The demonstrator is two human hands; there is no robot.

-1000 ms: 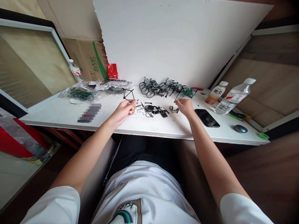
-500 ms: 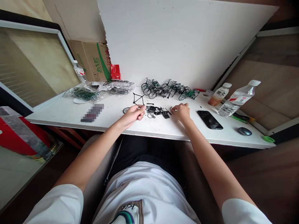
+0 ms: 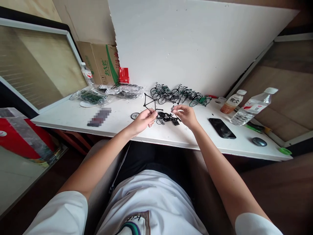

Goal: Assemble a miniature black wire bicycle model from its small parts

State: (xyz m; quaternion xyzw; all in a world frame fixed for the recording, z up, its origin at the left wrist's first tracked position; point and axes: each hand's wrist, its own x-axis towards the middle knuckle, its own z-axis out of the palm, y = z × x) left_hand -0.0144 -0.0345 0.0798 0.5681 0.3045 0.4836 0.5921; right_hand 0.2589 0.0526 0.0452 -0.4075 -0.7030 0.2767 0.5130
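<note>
Pinched in my left hand [image 3: 146, 120] is a thin black model bicycle frame [image 3: 149, 106], its tubes standing up above the fingers. My right hand [image 3: 186, 116] is closed at thumb and fingertips on a tiny part [image 3: 172, 108], too small to name. Between the hands, small black bicycle parts [image 3: 168, 117] lie on the white table. A small spoked wheel [image 3: 135, 116] rests just left of my left hand, partly behind it. Farther back stand several assembled model bicycles [image 3: 179, 93], dark with green pieces.
Plastic bags of parts [image 3: 91, 97] lie at the back left, near a red box [image 3: 124, 75]. A black phone [image 3: 222, 128], a mouse [image 3: 259, 141], a large water bottle [image 3: 254, 107] and a smaller drink bottle [image 3: 233, 101] are on the right. The table [image 3: 117, 125] has its front edge by my lap.
My right hand has lifted from the table and moved left toward the frame, a tiny part now showing at its fingertips. My left hand still holds the frame. The view has shifted slightly.
</note>
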